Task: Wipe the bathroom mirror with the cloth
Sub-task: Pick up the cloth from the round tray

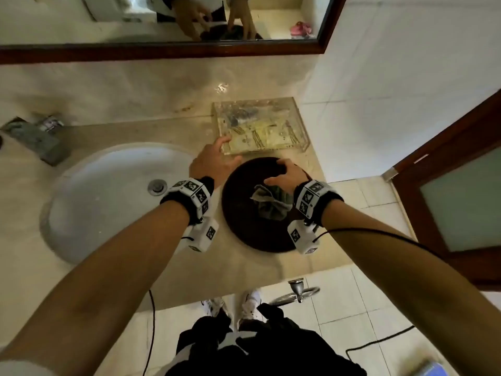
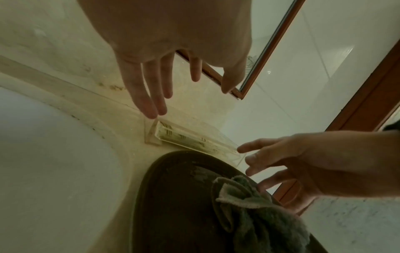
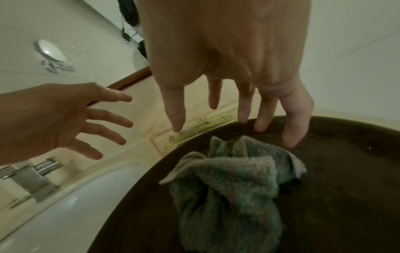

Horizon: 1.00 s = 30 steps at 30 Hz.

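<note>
Cloth (image 1: 271,202): bunched on dark tray (image 1: 244,226), ready for pickup.
Right hand (image 1: 287,177): fingers spread above it, holding nothing.
Left hand (image 1: 214,161): spread, holding nothing, beside.

Bare forearms, black wristbands (image 1: 322,204) with white marker-printed blocks

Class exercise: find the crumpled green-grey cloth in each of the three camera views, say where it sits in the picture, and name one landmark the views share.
Head view: the cloth lies right of centre on the dark round tray, just below the right hand.
Left wrist view: the cloth is at lower right.
Right wrist view: the cloth is at lower centre.
Shared landmark: the tray, beside the white sink.
</note>
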Available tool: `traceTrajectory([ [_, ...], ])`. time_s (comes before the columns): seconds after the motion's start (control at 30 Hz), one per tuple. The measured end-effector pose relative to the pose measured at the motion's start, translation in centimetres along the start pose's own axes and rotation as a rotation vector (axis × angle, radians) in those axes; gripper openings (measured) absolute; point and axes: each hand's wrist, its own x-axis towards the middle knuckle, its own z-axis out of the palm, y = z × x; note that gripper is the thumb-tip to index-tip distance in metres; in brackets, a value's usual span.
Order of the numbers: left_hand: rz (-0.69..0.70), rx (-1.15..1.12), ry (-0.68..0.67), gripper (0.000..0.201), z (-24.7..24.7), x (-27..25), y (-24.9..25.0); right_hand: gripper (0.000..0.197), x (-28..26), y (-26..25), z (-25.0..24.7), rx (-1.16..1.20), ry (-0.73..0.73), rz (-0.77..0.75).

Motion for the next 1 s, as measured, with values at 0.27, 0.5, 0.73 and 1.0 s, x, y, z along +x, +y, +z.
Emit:
traceTrajectory([
  [0.27, -0.011, -0.015, -0.036, 0.057, 0.9, 1.5, -1.5, 0.056, 0.7, 0.5, 1.5, -0.109, -0.117, 0.139],
  [0.5, 0.004, -0.014, -0.041, 0.052, 1.1, 2.2, -2.1, 0.024, 1.3, -0.2, 1.8, -0.137, -0.108, 0.136],
  [0.73, 0.023, -0.056, -0.055, 0.035, 0.2, 2.9, -1.5, 0.013, 1.8, -2.3, 1.2, 0.035, -0.037, 0.083],
  [1.0, 0.081, -0.155, -0.151, 0.046, -1.6, 3.3, 0.0, 0.012, 2.3, -6.5, -0.3, 0.292, 0.067, -0.008],
])
